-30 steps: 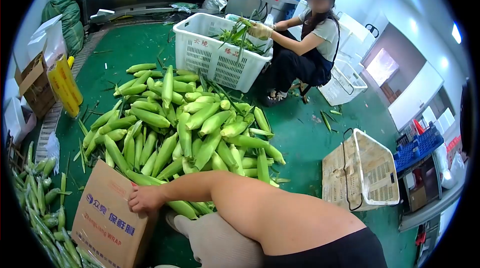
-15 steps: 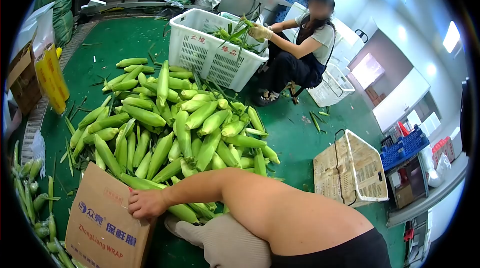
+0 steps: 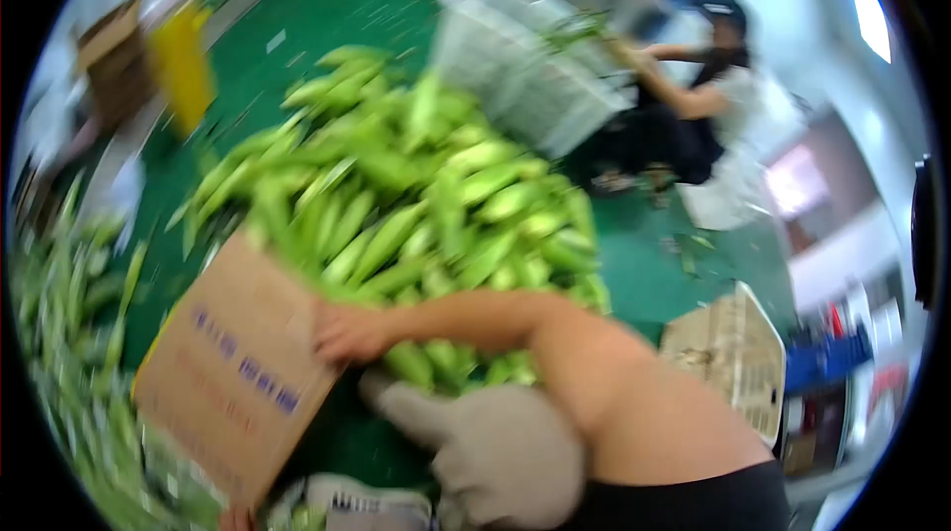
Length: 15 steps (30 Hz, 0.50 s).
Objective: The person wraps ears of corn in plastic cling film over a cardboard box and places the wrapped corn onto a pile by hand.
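A brown cardboard box (image 3: 238, 363) with blue and red printing stands tilted at the lower left. My right hand (image 3: 355, 333) reaches across from the right and is closed on the box's upper right edge. At the bottom of the view, part of my left hand (image 3: 236, 519) shows, its fingers on the box's lower edge and the rest out of view. Beyond the box lies a large heap of green corn cobs (image 3: 396, 234) in their husks. Motion blur softens everything.
Bagged corn cobs (image 3: 79, 333) lie along the left. A white crate (image 3: 525, 70) stands behind the heap, with a seated person (image 3: 684, 95) handling green leaves over it. A dirty beige crate (image 3: 728, 358) is at right. A yellow-wrapped package (image 3: 181, 65) stands at the back left.
The view has swung, so the heap and crates appear further right. The box has tilted further, with my right hand still on its edge. My left hand now shows at the bottom.
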Each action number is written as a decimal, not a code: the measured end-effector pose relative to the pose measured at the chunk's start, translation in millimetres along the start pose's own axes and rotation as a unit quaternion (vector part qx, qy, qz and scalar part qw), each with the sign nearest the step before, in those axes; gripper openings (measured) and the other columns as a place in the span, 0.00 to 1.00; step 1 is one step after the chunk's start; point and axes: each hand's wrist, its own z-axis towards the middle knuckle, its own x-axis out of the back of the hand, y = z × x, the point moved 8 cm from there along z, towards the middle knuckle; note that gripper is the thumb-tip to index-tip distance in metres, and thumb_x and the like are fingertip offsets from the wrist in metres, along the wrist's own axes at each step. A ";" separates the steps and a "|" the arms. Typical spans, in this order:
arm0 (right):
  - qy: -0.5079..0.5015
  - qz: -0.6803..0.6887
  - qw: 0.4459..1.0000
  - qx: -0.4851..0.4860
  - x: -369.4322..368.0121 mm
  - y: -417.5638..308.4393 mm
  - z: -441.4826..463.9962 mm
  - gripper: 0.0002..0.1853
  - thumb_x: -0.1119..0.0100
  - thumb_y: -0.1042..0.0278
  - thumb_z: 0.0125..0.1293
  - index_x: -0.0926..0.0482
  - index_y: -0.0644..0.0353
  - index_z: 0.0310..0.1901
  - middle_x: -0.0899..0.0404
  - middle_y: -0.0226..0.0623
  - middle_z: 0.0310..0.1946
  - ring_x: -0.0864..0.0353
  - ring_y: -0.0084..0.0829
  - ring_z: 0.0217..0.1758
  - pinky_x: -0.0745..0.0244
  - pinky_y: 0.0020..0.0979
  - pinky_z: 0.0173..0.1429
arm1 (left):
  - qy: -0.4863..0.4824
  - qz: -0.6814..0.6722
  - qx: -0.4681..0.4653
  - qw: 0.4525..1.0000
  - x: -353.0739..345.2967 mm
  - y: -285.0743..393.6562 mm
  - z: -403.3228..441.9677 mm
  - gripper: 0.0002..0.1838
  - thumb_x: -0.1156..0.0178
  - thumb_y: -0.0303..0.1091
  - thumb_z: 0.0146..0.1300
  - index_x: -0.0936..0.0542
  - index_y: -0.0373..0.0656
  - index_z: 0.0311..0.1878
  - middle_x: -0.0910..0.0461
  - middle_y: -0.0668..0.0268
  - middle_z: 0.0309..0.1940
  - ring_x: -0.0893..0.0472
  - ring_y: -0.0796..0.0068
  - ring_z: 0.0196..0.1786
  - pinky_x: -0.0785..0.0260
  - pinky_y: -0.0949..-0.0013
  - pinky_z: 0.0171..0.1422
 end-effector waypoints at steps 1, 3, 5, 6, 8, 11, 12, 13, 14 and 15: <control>-0.024 -0.004 1.000 -0.009 -0.8 0.5 -6.6 0.11 0.37 0.58 0.68 0.20 0.55 0.45 0.21 0.41 0.45 0.22 0.50 0.53 0.29 0.53 0.64 | 0.099 0.213 -0.227 0.945 1.0 -0.6 -8.6 0.13 0.35 0.36 0.72 0.12 0.44 0.56 0.15 0.54 0.42 0.20 0.49 0.40 0.29 0.49 0.50; -0.066 -0.020 0.997 -0.040 -2.7 4.3 -16.9 0.13 0.34 0.60 0.65 0.18 0.52 0.49 0.19 0.38 0.52 0.21 0.46 0.58 0.27 0.49 0.65 | 0.059 0.294 -0.194 0.934 -8.1 21.5 -25.9 0.08 0.30 0.30 0.60 0.15 0.47 0.43 0.21 0.62 0.33 0.24 0.53 0.36 0.33 0.49 0.42; -0.070 -0.115 0.990 -0.045 11.6 -8.9 2.9 0.15 0.32 0.62 0.59 0.18 0.49 0.48 0.18 0.33 0.54 0.20 0.40 0.61 0.27 0.44 0.65 | 0.081 0.287 -0.188 0.936 -1.0 61.9 -19.4 0.06 0.29 0.31 0.60 0.18 0.48 0.37 0.24 0.63 0.30 0.23 0.56 0.36 0.33 0.52 0.40; -0.088 -0.129 0.986 -0.053 17.3 -12.1 9.6 0.14 0.31 0.62 0.59 0.18 0.48 0.47 0.17 0.30 0.57 0.20 0.37 0.62 0.28 0.42 0.66 | 0.074 0.292 -0.191 0.934 3.5 73.3 -14.0 0.08 0.27 0.33 0.59 0.19 0.48 0.36 0.25 0.64 0.29 0.24 0.58 0.34 0.34 0.53 0.39; -0.087 -0.115 0.987 -0.064 21.6 -12.0 12.3 0.12 0.29 0.61 0.64 0.17 0.48 0.48 0.17 0.29 0.60 0.18 0.34 0.62 0.29 0.41 0.68 | 0.065 0.276 -0.211 0.935 3.4 87.7 -20.5 0.12 0.24 0.38 0.57 0.20 0.47 0.32 0.27 0.64 0.26 0.26 0.59 0.31 0.36 0.55 0.37; -0.097 -0.124 0.984 -0.079 20.3 -10.2 1.9 0.18 0.27 0.58 0.64 0.16 0.47 0.55 0.18 0.30 0.66 0.19 0.33 0.66 0.29 0.42 0.71 | 0.102 0.240 -0.271 0.927 12.8 122.0 -13.5 0.16 0.21 0.42 0.54 0.19 0.46 0.29 0.27 0.67 0.24 0.29 0.61 0.26 0.40 0.59 0.35; -0.104 -0.127 0.983 -0.084 19.9 -11.2 -3.6 0.21 0.27 0.57 0.63 0.16 0.47 0.57 0.19 0.30 0.67 0.19 0.33 0.67 0.29 0.43 0.71 | 0.133 0.234 -0.261 0.927 16.9 139.6 -0.4 0.13 0.22 0.41 0.55 0.17 0.46 0.32 0.22 0.65 0.28 0.25 0.60 0.29 0.37 0.57 0.38; -0.107 -0.130 0.981 -0.096 17.4 -10.1 -9.3 0.23 0.26 0.57 0.63 0.16 0.46 0.59 0.19 0.30 0.69 0.20 0.34 0.69 0.29 0.46 0.72 | 0.164 0.225 -0.249 0.927 19.1 155.4 14.1 0.12 0.23 0.39 0.57 0.15 0.45 0.36 0.18 0.64 0.33 0.22 0.59 0.33 0.33 0.56 0.41; -0.106 -0.132 0.981 -0.097 16.7 -10.1 -12.4 0.24 0.26 0.56 0.63 0.17 0.46 0.61 0.20 0.29 0.70 0.21 0.35 0.70 0.30 0.46 0.73 | 0.177 0.222 -0.228 0.931 15.9 166.4 36.1 0.13 0.25 0.40 0.59 0.14 0.46 0.44 0.17 0.61 0.45 0.20 0.55 0.45 0.31 0.52 0.51; -0.099 -0.135 0.981 -0.096 12.6 -9.2 -15.3 0.25 0.27 0.55 0.64 0.18 0.46 0.62 0.21 0.29 0.71 0.22 0.36 0.71 0.31 0.47 0.74 | 0.189 0.211 -0.214 0.935 11.2 175.1 59.7 0.17 0.27 0.40 0.61 0.12 0.46 0.52 0.15 0.57 0.57 0.17 0.51 0.57 0.28 0.48 0.61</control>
